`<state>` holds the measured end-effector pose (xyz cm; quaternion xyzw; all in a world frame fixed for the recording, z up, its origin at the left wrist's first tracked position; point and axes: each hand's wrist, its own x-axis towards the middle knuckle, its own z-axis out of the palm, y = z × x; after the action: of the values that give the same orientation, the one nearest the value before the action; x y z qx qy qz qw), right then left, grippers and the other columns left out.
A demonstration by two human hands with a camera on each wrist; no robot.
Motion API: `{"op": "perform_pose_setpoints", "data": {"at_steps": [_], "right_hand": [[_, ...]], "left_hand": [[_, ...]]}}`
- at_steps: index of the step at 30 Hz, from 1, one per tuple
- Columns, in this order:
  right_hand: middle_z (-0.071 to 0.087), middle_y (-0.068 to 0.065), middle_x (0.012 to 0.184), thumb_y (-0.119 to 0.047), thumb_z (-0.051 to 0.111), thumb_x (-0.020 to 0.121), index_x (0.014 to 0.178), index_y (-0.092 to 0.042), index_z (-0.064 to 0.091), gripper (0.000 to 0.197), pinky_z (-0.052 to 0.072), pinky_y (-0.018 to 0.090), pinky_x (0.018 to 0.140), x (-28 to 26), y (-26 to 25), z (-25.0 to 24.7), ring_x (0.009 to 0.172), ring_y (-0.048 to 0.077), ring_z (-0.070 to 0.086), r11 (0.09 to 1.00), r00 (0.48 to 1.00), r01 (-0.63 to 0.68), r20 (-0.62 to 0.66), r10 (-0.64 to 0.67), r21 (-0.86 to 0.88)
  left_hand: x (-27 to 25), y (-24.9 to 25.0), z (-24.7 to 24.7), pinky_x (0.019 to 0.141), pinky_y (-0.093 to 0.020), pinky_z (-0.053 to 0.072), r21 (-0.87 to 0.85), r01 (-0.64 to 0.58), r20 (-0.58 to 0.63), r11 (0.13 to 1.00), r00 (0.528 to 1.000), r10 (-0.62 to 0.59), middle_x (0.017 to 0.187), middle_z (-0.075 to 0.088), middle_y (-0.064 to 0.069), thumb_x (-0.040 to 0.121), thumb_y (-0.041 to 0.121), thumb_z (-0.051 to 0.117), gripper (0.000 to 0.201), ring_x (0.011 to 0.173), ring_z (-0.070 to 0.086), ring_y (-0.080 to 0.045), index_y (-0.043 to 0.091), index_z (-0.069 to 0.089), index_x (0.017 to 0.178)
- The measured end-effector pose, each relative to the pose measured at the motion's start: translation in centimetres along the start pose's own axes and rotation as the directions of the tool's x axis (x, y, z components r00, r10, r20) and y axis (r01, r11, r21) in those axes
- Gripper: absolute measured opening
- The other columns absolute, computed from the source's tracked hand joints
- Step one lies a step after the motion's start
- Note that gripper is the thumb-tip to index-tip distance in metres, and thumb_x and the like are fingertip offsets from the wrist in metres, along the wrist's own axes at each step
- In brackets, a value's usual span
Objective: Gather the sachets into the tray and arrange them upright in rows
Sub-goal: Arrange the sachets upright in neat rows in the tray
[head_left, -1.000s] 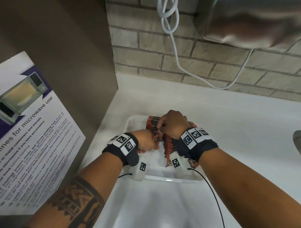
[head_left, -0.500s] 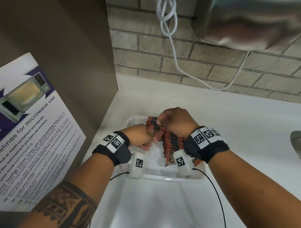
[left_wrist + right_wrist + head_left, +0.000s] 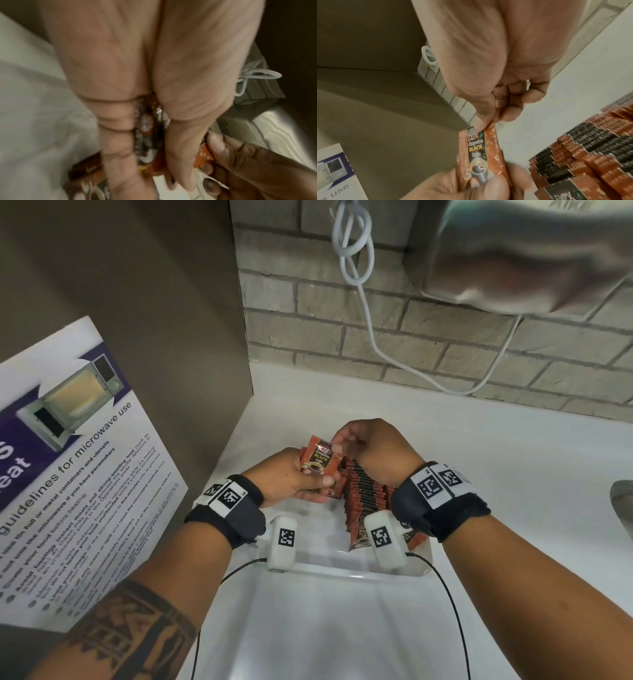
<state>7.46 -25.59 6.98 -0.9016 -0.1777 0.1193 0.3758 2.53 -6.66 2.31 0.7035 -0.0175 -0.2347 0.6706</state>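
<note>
Orange-and-black coffee sachets stand upright in a row (image 3: 364,496) along the right side of the clear plastic tray (image 3: 342,571) on the white counter. Above the tray's far left, my left hand (image 3: 308,482) grips a small stack of sachets (image 3: 320,463) by its lower end. My right hand (image 3: 337,445) pinches the top edge of the front sachet between thumb and forefinger. The right wrist view shows that sachet (image 3: 477,148) face on, with the row (image 3: 590,155) beside it. In the blurred left wrist view the stack (image 3: 147,135) sits edge-on between fingers and thumb.
A microwave-use poster (image 3: 78,474) leans on the brown side wall at left. A white cable (image 3: 363,302) hangs down the brick back wall beside a metal appliance (image 3: 534,258). A grey sink edge (image 3: 621,508) shows at far right. The tray's left half (image 3: 308,539) holds no sachets.
Both hands have risen from the row in the tray. The left hand's stack now faces the camera, and the right hand has moved onto the front sachet's top edge.
</note>
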Motion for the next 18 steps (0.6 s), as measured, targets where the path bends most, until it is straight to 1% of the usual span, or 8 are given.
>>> {"op": "perform_pose_setpoints", "data": {"at_steps": [2,4,6,8,10,12,15,18], "right_hand": [[0.066,-0.017,0.080,-0.023,0.066,0.094,0.088,-0.027,0.070,0.008,0.038,0.013,0.064,0.1,-0.1,-0.2,0.075,-0.005,0.058,0.999,1.000,-0.012,-0.019,0.012,-0.046],[0.064,-0.020,0.078,-0.020,0.064,0.093,0.087,-0.027,0.072,0.012,0.036,0.010,0.062,0.2,0.0,-0.3,0.075,-0.007,0.057,0.991,1.000,-0.021,-0.011,0.019,-0.130],[0.064,-0.020,0.076,-0.018,0.064,0.091,0.084,-0.026,0.074,0.015,0.036,0.007,0.062,0.1,0.3,-0.1,0.075,-0.006,0.057,0.984,0.999,-0.040,0.012,0.042,-0.176],[0.068,-0.018,0.076,-0.019,0.067,0.087,0.082,-0.027,0.078,0.014,0.043,0.012,0.069,0.3,0.8,0.5,0.077,-0.002,0.060,0.977,0.998,-0.049,0.024,0.056,-0.206],[0.071,-0.017,0.073,-0.026,0.072,0.080,0.074,-0.031,0.079,0.010,0.052,0.030,0.082,0.6,1.3,1.5,0.081,0.005,0.065,0.967,0.996,-0.081,0.018,0.088,-0.243],[0.071,-0.015,0.072,-0.030,0.073,0.076,0.070,-0.033,0.078,0.009,0.053,0.041,0.089,0.8,1.4,2.3,0.086,0.012,0.065,0.950,0.992,-0.118,0.014,0.127,-0.290],[0.068,-0.010,0.086,-0.034,0.068,0.077,0.070,-0.034,0.077,0.011,0.051,0.044,0.092,1.0,1.4,3.1,0.094,0.020,0.061,0.908,0.990,-0.120,0.017,0.138,-0.402],[0.066,-0.008,0.089,-0.032,0.067,0.077,0.068,-0.034,0.076,0.013,0.048,0.043,0.093,1.1,1.6,3.5,0.097,0.020,0.058,0.886,0.987,-0.130,0.022,0.156,-0.445]], "left_hand": [[-0.3,0.1,-0.9,0.082,-0.036,0.063,0.182,0.080,-0.045,0.980,0.996,-0.073,0.094,0.070,-0.018,0.092,0.015,0.075,0.019,0.084,0.071,-0.025,0.004,0.070,0.107],[-1.1,0.4,-1.9,0.079,-0.037,0.064,0.455,0.178,-0.150,0.872,0.981,-0.122,0.090,0.071,-0.015,0.090,0.026,0.077,0.022,0.083,0.073,-0.027,0.008,0.071,0.101],[-1.8,0.7,-2.3,0.076,-0.036,0.064,0.616,0.245,-0.242,0.748,0.963,-0.117,0.090,0.072,-0.007,0.090,0.033,0.075,0.023,0.078,0.074,-0.025,0.011,0.071,0.097],[-1.9,0.7,-2.1,0.077,-0.040,0.063,0.685,0.270,-0.248,0.676,0.960,-0.133,0.096,0.073,-0.009,0.091,0.036,0.073,0.029,0.080,0.074,-0.027,0.009,0.071,0.101],[-1.6,0.6,-1.6,0.077,-0.042,0.063,0.738,0.266,-0.198,0.620,0.964,-0.178,0.099,0.073,-0.013,0.091,0.037,0.070,0.033,0.083,0.074,-0.030,0.007,0.071,0.105],[-0.8,0.3,-0.8,0.072,-0.036,0.062,0.756,0.243,-0.120,0.607,0.964,-0.236,0.097,0.073,-0.014,0.091,0.035,0.067,0.031,0.079,0.071,-0.029,0.007,0.071,0.105],[0.8,-0.5,0.6,0.064,-0.031,0.053,0.778,0.214,-0.025,0.591,0.950,-0.311,0.105,0.072,-0.019,0.092,0.028,0.063,0.032,0.075,0.060,-0.024,0.006,0.069,0.115],[2.2,-1.3,1.2,0.061,-0.029,0.053,0.783,0.229,-0.020,0.579,0.938,-0.345,0.107,0.073,-0.016,0.092,0.033,0.065,0.037,0.077,0.063,-0.025,0.007,0.068,0.118]]}}
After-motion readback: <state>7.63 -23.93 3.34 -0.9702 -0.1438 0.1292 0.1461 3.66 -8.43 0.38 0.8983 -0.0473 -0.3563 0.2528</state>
